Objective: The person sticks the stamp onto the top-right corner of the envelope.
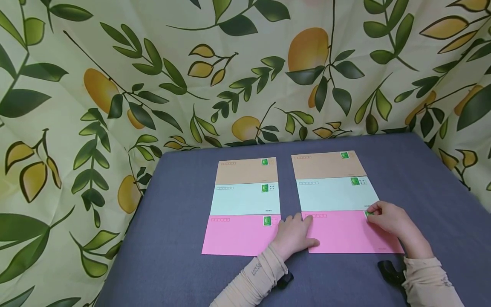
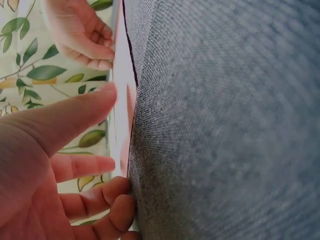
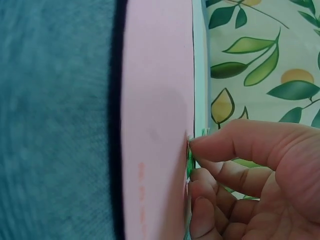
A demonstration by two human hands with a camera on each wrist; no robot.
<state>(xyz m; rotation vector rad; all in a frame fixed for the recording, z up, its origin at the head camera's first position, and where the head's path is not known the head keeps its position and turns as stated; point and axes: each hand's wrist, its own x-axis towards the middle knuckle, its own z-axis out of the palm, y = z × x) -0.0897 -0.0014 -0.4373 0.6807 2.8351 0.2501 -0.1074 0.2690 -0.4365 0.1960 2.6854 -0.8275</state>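
Note:
My right hand (image 1: 397, 222) pinches a small green postage stamp (image 3: 189, 161) between thumb and fingers at the upper right corner of the right-hand pink envelope (image 1: 347, 234). Part of the stamp is hidden by the fingers. On that envelope's left edge rests my left hand (image 1: 292, 235), fingers spread and thumb out to the side. In the left wrist view its thumb and fingers (image 2: 82, 162) hold nothing between them. Just above the pink envelope lies a light blue envelope (image 1: 333, 196) with a green stamp, and above that a brown envelope (image 1: 322, 167), also stamped.
A second column to the left has a brown envelope (image 1: 245, 172), a light blue envelope (image 1: 241, 200) and a pink envelope (image 1: 238, 236), each with a green stamp. All lie on a dark blue cloth-covered table (image 1: 165, 234). Behind hangs a leaf-and-fruit patterned curtain (image 1: 153, 25).

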